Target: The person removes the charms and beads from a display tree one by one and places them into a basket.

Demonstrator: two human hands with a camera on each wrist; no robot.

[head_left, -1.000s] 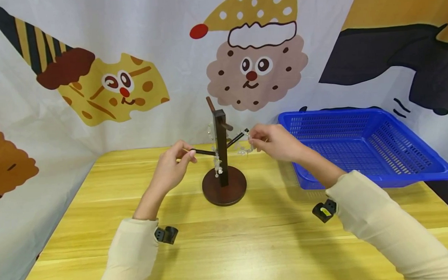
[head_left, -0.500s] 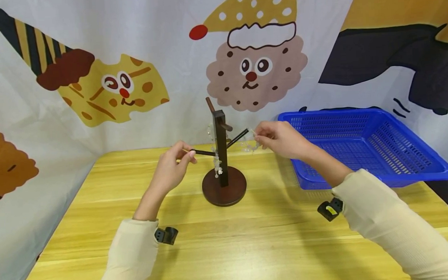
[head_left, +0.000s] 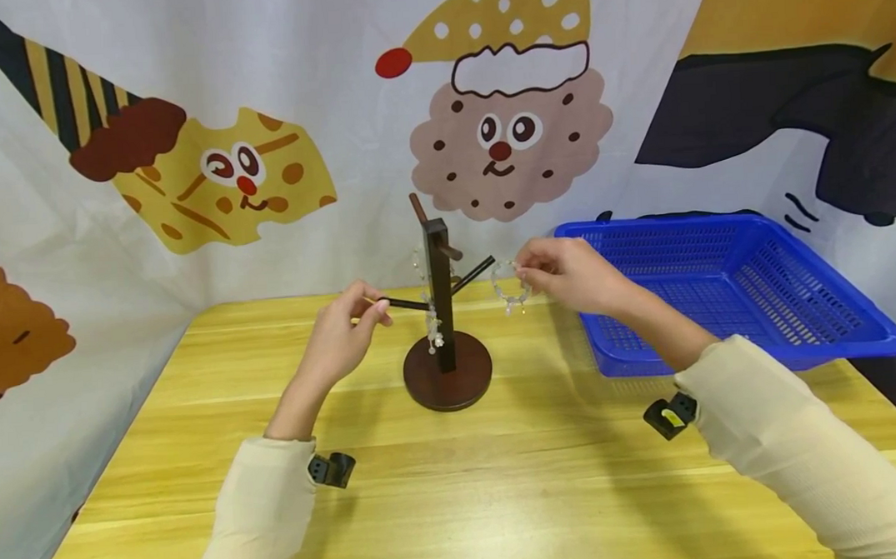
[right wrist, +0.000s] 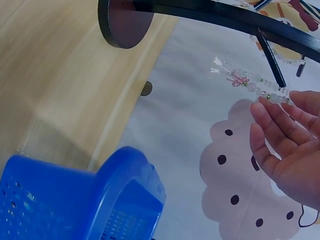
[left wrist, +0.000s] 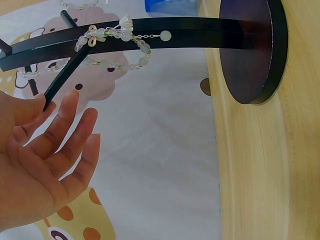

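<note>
A dark wooden jewelry stand [head_left: 442, 321] with peg arms rises from a round base on the table. My left hand [head_left: 348, 330] pinches the tip of its left peg [left wrist: 65, 80] between thumb and forefinger. From that peg, against the post, hangs a pale beaded bracelet [left wrist: 125, 35] with a white flower charm. My right hand [head_left: 571, 274] pinches a second beaded bracelet [head_left: 510, 283], which hangs as a loop just right of the right peg's tip [head_left: 485, 265]. In the right wrist view this bracelet [right wrist: 250, 85] shows a pink charm and white charms.
Behind my right hand a blue plastic basket [head_left: 722, 355] stands on the table's right side. More beads [head_left: 418, 264] hang on the far side of the post. A printed cartoon curtain [head_left: 367, 150] closes off the back of the wooden table [head_left: 457, 496].
My right hand has drawn back to the right with the bracelet, whose loop has come away from the right peg's tip. The left hand stays on its peg.
</note>
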